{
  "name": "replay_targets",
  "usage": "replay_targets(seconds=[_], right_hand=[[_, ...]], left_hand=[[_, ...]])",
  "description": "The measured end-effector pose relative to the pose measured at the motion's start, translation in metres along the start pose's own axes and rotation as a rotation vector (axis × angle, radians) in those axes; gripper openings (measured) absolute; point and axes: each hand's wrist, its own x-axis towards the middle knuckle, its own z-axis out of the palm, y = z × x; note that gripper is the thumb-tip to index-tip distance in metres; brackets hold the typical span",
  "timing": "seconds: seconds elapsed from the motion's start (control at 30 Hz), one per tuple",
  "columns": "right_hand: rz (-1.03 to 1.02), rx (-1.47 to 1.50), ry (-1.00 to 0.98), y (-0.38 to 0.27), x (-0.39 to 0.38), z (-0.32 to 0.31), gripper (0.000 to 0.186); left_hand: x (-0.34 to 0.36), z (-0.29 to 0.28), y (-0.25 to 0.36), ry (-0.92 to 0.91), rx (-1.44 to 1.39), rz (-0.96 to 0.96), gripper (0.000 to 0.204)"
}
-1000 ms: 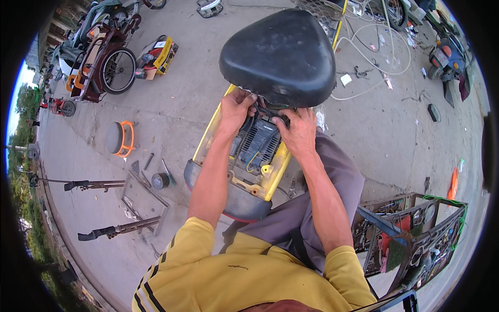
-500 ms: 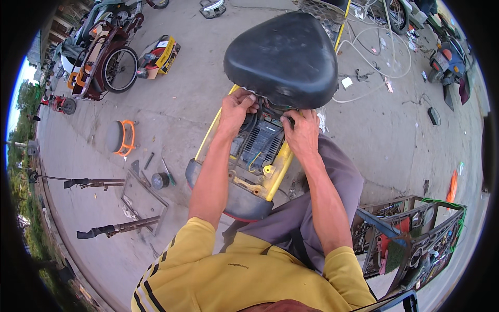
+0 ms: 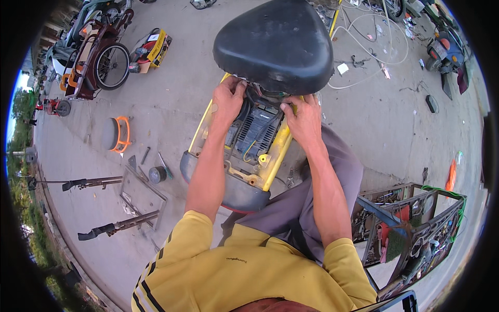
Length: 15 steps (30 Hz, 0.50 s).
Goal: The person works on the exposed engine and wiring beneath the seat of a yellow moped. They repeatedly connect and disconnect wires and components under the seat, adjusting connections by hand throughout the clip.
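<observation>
A yellow scooter body [image 3: 274, 156] lies in front of me with its black seat [image 3: 275, 44] tipped up and open. Under the seat sits a black battery-like box [image 3: 254, 132] with wires. My left hand [image 3: 227, 99] reaches in under the seat's left edge, fingers curled on parts there. On the right, my right hand [image 3: 301, 117] presses on the yellow rim beside the black box, fingers bent at the seat hinge area. What the fingertips grip is hidden by the seat.
A metal frame and handlebar parts [image 3: 130, 197] lie on the concrete at left, with an orange-rimmed stool [image 3: 114, 134] and small tools. A wheeled cart [image 3: 99, 62] stands far left. An open toolbox [image 3: 416, 229] sits at right. White cables [image 3: 374, 47] trail beyond.
The view has shifted slightly; the seat sits a little further right and up in frame. Both hands stay under the seat, with the right hand moved a little along the rim.
</observation>
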Motion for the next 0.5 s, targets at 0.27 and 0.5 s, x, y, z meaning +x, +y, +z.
replay_targets(seconds=[0.27,0.5], right_hand=[[0.048,0.037,-0.057,0.003,0.002,-0.013,0.016],[0.095,0.145,-0.097,0.016,0.001,-0.013,0.021]], left_hand=[[-0.003,-0.001,0.019,0.023,0.021,-0.060,0.022],[0.003,0.000,-0.002,-0.014,0.042,0.000,0.021]])
